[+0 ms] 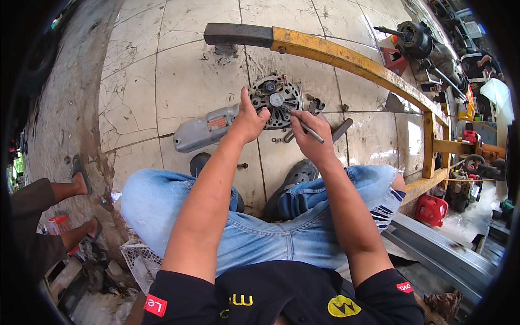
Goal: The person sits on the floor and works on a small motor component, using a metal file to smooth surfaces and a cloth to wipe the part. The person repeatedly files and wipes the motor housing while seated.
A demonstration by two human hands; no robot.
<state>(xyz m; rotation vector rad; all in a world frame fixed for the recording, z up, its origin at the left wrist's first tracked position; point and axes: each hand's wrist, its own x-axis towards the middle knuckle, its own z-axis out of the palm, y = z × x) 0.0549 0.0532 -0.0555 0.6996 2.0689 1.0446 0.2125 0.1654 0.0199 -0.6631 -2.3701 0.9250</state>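
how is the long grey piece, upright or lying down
Lying down: the long grey piece stretches along the floor tiles, beside the round metal part.

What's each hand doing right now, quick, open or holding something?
Left hand: holding the round metal part at its left edge.
Right hand: closed, holding a slim metal rod.

The black shirt point(281, 284) bears lettered red patches point(156, 305), yellow characters point(242, 299) and a yellow emblem point(344, 306); the grey casing point(190, 139), an orange label point(218, 123).
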